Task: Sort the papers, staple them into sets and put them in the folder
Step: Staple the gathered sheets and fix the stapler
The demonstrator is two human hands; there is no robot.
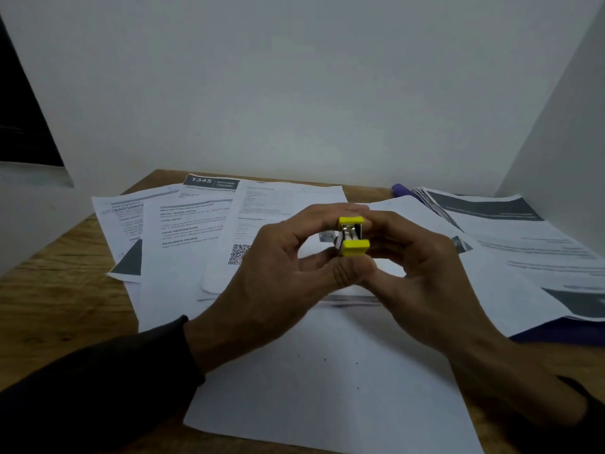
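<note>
stapler (353, 236): yellow plastic, shiny metal | papers (327, 371): matt | table (59, 290): grained wood

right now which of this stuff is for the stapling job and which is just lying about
For the job:
- stapler, held up in both hands, left hand and right hand
- printed papers, spread loose over the table
- purple folder, under the papers on the right

Just there:
- wooden table
- white walls

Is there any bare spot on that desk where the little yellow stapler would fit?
Bare wood shows on the table at the near left, beside the fanned papers, and in a strip along the back edge. The centre and right are crowded with sheets over the purple folder. Both hands hold the stapler.
</note>
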